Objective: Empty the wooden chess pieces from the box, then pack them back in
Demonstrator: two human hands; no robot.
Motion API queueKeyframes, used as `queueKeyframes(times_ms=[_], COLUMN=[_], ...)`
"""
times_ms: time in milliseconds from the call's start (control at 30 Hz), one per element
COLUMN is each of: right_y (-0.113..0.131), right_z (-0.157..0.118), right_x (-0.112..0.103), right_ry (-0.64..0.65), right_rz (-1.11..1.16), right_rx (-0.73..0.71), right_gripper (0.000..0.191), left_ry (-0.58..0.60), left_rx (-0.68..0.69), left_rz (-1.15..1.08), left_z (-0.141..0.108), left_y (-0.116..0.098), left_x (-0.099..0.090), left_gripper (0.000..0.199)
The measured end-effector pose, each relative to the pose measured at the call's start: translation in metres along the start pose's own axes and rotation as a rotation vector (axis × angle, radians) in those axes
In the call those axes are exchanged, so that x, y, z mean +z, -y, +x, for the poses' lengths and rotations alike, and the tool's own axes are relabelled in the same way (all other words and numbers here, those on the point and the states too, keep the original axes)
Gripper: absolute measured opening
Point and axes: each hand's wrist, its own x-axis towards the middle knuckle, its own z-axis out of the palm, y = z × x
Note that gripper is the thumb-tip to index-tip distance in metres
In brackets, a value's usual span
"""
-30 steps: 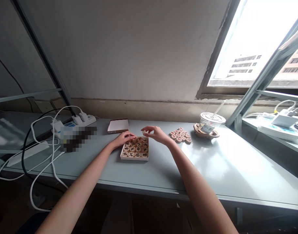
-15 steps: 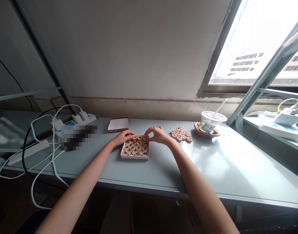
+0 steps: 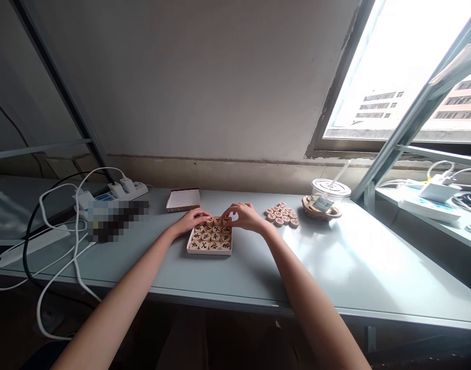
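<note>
An open white box (image 3: pixel 209 252) on the grey-blue table holds rows of round wooden pieces (image 3: pixel 216 237) with dark characters, and red-marked ones along its far row. My left hand (image 3: pixel 191 220) rests at the box's far left corner, fingers bent over the pieces there; whether it grips one is hidden. At the far right corner, my right hand (image 3: pixel 243 216) has thumb and fingers curled together on a red-marked piece (image 3: pixel 227 220). Several more red-marked pieces (image 3: pixel 282 213) lie in a cluster on the table, to the right of my right hand.
Behind the box lies its lid (image 3: pixel 183 199), inside up. A lidded plastic cup (image 3: pixel 325 195) with a straw stands in a brown holder (image 3: pixel 321 211) on the right. Power strips (image 3: pixel 133 192) and tangled white cables (image 3: pixel 76 246) are at the left.
The view has shifted slightly, so things sit a little further left. Both hands stay at the far row of the box, with the right fingers still on the corner piece.
</note>
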Motion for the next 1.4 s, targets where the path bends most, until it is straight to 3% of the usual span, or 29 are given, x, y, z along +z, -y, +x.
queueKeyframes(times_ms=[400,567,733,867,933,1067,1267,1400], right_y=[-0.004,-0.027,-0.058,-0.073,-0.074,-0.065,-0.049,-0.045], right_z=[-0.001,-0.006,-0.013,-0.019,-0.02,-0.014,-0.001,0.003], right_x=[-0.005,-0.006,0.0,0.001,0.001,0.006,0.025,0.026], right_ry=[-0.017,-0.263,-0.249,-0.199,-0.156,-0.085,-0.058,0.015], right_rz=[-0.022,-0.397,-0.505,-0.425,-0.414,-0.444,-0.457,-0.377], right_rx=[0.041,0.4,0.825,0.949,0.917,0.692,0.453,0.325], right_gripper=[0.026,0.04,0.067,0.069,0.061,0.04,0.036,0.032], left_ry=[-0.009,-0.02,-0.027,-0.038,-0.044,-0.045,-0.02,-0.016], left_rx=[-0.018,-0.065,-0.07,-0.025,-0.013,-0.035,-0.047,-0.055], left_rz=[0.007,-0.04,-0.062,-0.052,-0.058,-0.066,-0.062,-0.069], left_z=[-0.002,-0.003,-0.001,0.001,0.002,0.0,-0.005,-0.003], left_y=[-0.005,-0.007,0.0,0.007,0.008,0.003,-0.003,-0.002], left_x=[0.0,0.0,0.001,0.002,0.002,0.001,0.0,0.0], left_gripper=[0.042,0.045,0.045,0.043,0.043,0.044,0.045,0.046])
